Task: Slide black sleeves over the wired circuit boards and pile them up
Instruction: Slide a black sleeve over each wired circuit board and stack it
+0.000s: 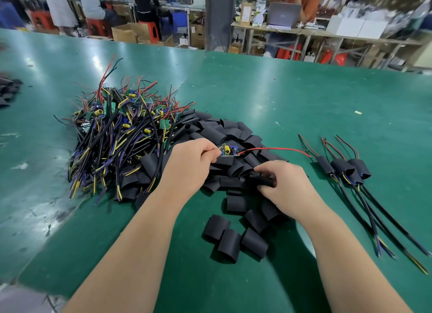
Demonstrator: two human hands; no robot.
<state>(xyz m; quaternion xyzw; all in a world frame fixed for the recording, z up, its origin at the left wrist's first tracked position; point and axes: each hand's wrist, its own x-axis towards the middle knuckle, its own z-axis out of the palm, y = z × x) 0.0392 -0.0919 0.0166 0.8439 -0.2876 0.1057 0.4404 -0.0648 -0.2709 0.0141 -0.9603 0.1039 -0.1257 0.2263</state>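
**Board in one grip, sleeve in the other: ready to thread**

On the left of the green table [304, 97] lies the tangled heap of bare green circuit boards with black, yellow, purple and red wires [121, 135]. None of them is sleeved, as far as I can see. The pile of short black flattened tube sleeves [224, 132] touches the heap's right edge, and both my grips work above it.

My left grip [191, 163] is clamped on one small wired circuit board [230, 150], thumb and forefinger pinching its left end. The board hangs roughly level over the sleeve pile with its yellow and blue components facing up. Its thin red and black lead wires [275, 149] run out to the right.

My right grip [282, 188] is curled around a single black sleeve [265, 181] at the near side of the pile, fingers closed on it. My fingers cover the sleeve's mouth, so I cannot tell whether it is open.

I judge this to be the pick-up stage of one cycle: board taken, sleeve taken, the two not yet joined. The next move calls for lifting the sleeve clear and squeezing it so its mouth gapes. Then I line it up with the free ends of the lead wires and draw it leftward along them until it covers the board.

Further right, apart from the sleeve pile, lie the few finished boards in black sleeves [346, 167], side by side, with thick black cables trailing toward me. This board should join them.
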